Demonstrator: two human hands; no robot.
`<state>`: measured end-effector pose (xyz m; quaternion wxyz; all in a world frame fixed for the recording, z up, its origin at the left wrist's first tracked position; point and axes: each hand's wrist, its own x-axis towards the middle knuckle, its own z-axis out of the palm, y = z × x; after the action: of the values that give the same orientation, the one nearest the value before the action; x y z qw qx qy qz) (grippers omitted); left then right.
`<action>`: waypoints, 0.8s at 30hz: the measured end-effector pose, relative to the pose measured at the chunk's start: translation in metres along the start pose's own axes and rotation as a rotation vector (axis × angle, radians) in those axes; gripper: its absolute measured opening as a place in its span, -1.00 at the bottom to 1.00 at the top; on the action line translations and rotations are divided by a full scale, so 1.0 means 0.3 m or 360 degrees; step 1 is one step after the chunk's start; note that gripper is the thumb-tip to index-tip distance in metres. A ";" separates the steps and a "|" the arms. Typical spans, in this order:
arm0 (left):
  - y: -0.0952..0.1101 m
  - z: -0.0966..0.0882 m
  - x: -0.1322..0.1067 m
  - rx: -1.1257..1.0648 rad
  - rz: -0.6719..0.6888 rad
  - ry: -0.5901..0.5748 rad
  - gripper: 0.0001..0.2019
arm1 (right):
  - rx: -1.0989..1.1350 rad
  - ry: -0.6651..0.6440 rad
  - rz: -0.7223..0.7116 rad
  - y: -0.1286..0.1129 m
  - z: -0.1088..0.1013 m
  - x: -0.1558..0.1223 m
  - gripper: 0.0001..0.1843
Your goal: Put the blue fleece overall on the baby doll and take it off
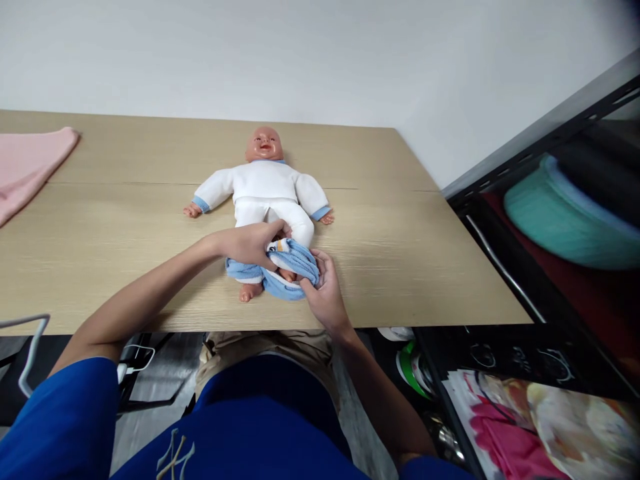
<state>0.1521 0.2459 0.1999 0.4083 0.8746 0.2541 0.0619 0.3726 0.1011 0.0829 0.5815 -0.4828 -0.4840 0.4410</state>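
A baby doll [265,177] lies on its back on the wooden table, head away from me, in a white top and white leggings with blue cuffs. Bunched around its lower legs is a blue and white garment [285,288], likely pants; one bare foot pokes out of it on the left, and the other shows inside the bunched opening. My left hand [253,243] grips the doll's leg and the garment's upper edge, its fingers partly hidden. My right hand [324,290] pinches the garment's right edge between thumb and fingers.
A pink cloth [33,163] lies at the table's left end. On the right, a black shelf rack holds a teal basin [570,213], with a printed bag [560,420] lower down. A white cable [35,353] hangs at the lower left. The white wall stands behind the table [400,267].
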 end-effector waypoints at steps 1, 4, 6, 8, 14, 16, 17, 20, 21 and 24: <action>-0.004 -0.004 -0.001 0.0004 -0.0013 -0.0016 -0.28 | -0.0004 -0.0031 0.0008 0.000 -0.003 -0.002 -0.34; -0.019 -0.010 -0.001 -0.0006 -0.0019 -0.0050 -0.25 | -0.0016 -0.0105 0.0024 -0.009 -0.012 -0.010 -0.23; -0.026 -0.012 -0.001 -0.0030 0.0014 -0.0046 -0.24 | -0.0015 -0.0143 0.0023 -0.022 -0.012 -0.014 -0.15; -0.024 -0.014 -0.002 -0.0052 0.0051 -0.0030 -0.25 | -0.0008 -0.0171 0.0000 -0.033 -0.009 -0.013 -0.10; 0.015 -0.020 -0.014 -0.0022 0.0097 -0.0037 -0.32 | -0.0046 -0.0118 -0.0082 -0.027 -0.011 0.020 -0.23; 0.019 -0.024 -0.016 0.0047 0.0089 -0.0030 -0.37 | -0.0055 -0.0095 -0.0097 -0.017 -0.016 0.033 -0.27; 0.019 -0.027 -0.015 0.0067 0.0085 -0.0032 -0.41 | -0.0053 -0.0084 -0.0104 -0.014 -0.019 0.039 -0.28; 0.017 -0.037 -0.012 0.0069 0.0091 -0.0058 -0.55 | -0.0083 -0.0059 -0.0121 -0.006 -0.028 0.053 -0.26; 0.017 -0.041 -0.011 0.0064 0.0105 -0.0074 -0.60 | -0.0127 -0.0049 -0.0129 -0.005 -0.032 0.056 -0.28; 0.013 -0.050 -0.008 0.0003 0.0175 -0.0114 -0.73 | -0.0333 -0.0062 -0.0157 -0.010 -0.051 0.069 -0.43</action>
<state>0.1470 0.2529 0.2130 0.4124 0.8892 0.1909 0.0528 0.3908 0.1189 0.0878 0.5394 -0.5079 -0.5617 0.3683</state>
